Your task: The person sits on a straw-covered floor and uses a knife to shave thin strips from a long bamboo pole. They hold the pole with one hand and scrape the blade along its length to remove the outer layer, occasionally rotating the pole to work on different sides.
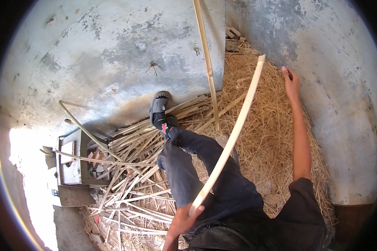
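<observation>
My left hand (186,219) is closed round the lower end of a long pale bamboo strip (232,140), near my lap. The strip slants up and to the right, across my thigh and over the straw, and its far end is free. My right arm is stretched forward on the right. At its end my right hand (291,83) is held beside the wall, thumb and fingers apart, with nothing seen in it. Whether it touches the wall I cannot tell.
Straw and shavings (272,138) cover the floor on the right. Split strips (134,150) lie heaped left of my legs, beside a wooden box (71,167). Another strip (207,54) leans upright against the stained wall (113,50). My shoe (158,106) is near that wall.
</observation>
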`<state>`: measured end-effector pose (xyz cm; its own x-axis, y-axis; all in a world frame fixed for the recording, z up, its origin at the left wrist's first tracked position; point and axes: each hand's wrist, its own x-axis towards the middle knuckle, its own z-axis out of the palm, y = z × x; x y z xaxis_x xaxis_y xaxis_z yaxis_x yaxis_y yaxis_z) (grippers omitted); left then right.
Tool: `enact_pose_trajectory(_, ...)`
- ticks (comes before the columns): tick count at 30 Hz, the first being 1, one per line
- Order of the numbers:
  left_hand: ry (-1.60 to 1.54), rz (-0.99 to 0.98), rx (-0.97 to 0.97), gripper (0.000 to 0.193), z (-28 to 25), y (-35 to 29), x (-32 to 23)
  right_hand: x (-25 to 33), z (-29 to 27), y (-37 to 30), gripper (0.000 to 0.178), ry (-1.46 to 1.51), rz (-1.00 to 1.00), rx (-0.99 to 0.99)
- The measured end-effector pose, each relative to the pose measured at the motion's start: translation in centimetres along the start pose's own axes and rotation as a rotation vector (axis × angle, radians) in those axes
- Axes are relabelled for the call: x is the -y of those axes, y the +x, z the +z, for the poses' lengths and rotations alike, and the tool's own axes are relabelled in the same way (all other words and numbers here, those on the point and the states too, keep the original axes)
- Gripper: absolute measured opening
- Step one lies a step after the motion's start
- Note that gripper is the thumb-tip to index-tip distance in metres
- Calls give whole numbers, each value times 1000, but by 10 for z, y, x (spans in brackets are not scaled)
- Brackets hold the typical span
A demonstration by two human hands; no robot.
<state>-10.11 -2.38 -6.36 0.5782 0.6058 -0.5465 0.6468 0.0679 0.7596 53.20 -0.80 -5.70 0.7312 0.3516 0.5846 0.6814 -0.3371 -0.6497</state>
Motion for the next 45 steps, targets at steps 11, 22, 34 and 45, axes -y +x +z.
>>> enact_pose_trajectory(11, -441, 173, 154, 48, -4, 63, -25, 86, -6, -151, 43, 1152, 658, 558)
enact_pose_trajectory(22, -425, 358, 270, 41, 11, 85, -77, 217, -27, -204, 40, 1112, 425, 615)
enact_pose_trajectory(34, -125, 435, -89, 25, 9, 73, -126, 204, -44, -195, 35, 1100, 305, 469)
enact_pose_trajectory(45, -109, 543, -154, 25, 10, 77, -131, 213, -75, -225, 31, 292, -479, 587)
